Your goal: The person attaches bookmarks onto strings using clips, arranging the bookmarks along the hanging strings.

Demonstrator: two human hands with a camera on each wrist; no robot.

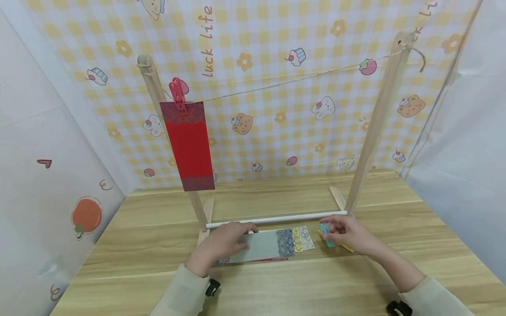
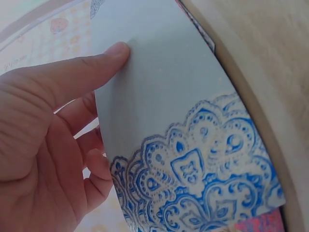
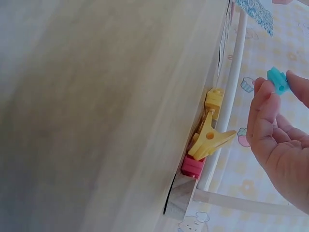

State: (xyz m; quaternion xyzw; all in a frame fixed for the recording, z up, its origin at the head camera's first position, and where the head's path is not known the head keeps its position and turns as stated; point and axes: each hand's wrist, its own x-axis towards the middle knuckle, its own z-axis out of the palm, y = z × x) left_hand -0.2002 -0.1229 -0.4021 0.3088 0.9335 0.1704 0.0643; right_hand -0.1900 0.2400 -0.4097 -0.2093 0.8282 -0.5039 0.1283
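My left hand (image 1: 221, 243) pinches a pale grey-blue paper card (image 1: 261, 245) by its side edge, thumb on top and fingers underneath. In the left wrist view the card (image 2: 159, 72) shows a blue lace pattern across its end. Other cards lie beneath it, including one with a yellow-and-grey patterned end (image 1: 303, 238) and one with a red edge. My right hand (image 1: 353, 235) holds a turquoise clothespin (image 1: 326, 234) between thumb and fingers, raised over the table in the right wrist view. Yellow clothespins (image 3: 208, 140) and a pink-red clothespin (image 3: 193, 166) lie near that hand.
A wooden frame with a left post (image 1: 154, 85), right post (image 1: 379, 114) and white bottom bar (image 1: 276, 218) stands behind my hands. Twine (image 1: 276, 85) spans the posts. A pink clothespin (image 1: 178, 96) hangs a red card (image 1: 189, 149) at the left. Behind is a checked cloth (image 1: 261, 131).
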